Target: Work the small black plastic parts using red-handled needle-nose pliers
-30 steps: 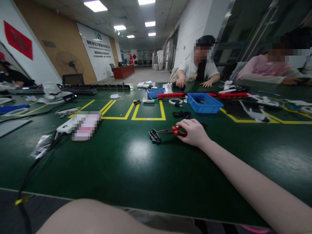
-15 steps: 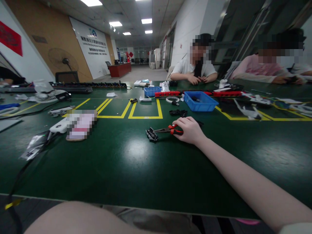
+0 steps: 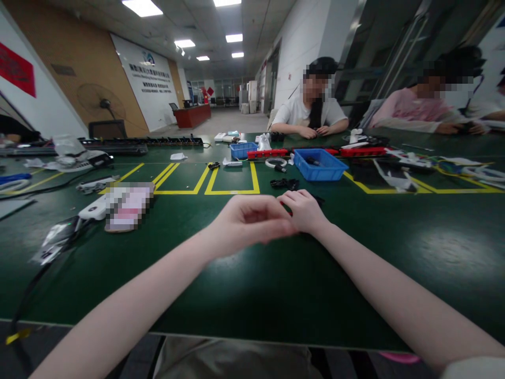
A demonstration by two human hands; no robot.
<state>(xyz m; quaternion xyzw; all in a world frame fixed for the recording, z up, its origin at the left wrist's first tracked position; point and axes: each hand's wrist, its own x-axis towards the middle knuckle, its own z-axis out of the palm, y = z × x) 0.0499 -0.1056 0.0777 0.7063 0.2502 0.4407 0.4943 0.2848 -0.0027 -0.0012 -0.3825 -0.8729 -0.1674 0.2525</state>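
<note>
My right hand (image 3: pixel 304 211) rests on the green table, its fingers wrapped round the red-handled pliers (image 3: pixel 284 203). Only a bit of the red handle shows; the jaws are hidden behind my left hand. My left hand (image 3: pixel 256 222) is in front of the pliers, slightly blurred, with bent fingers and its thumb apart from them. Nothing is visible in it, and its fingertips overlap the view of my right hand. The small black piece that lay at the pliers' tip is covered from view. A black cable bundle (image 3: pixel 284 183) lies just beyond my right hand.
Beyond are a blue bin (image 3: pixel 320 165), a smaller blue bin (image 3: pixel 243 151) and red strips (image 3: pixel 273 153). At left lie a pink phone-like object (image 3: pixel 130 208), a white power strip (image 3: pixel 93 210) and a dark cable. Other people sit across the table (image 3: pixel 221 321).
My left arm has come in from the lower left, its hand now beside my right hand and hiding the pliers' jaws and black piece. My right hand keeps its hold at nearly the same place.
</note>
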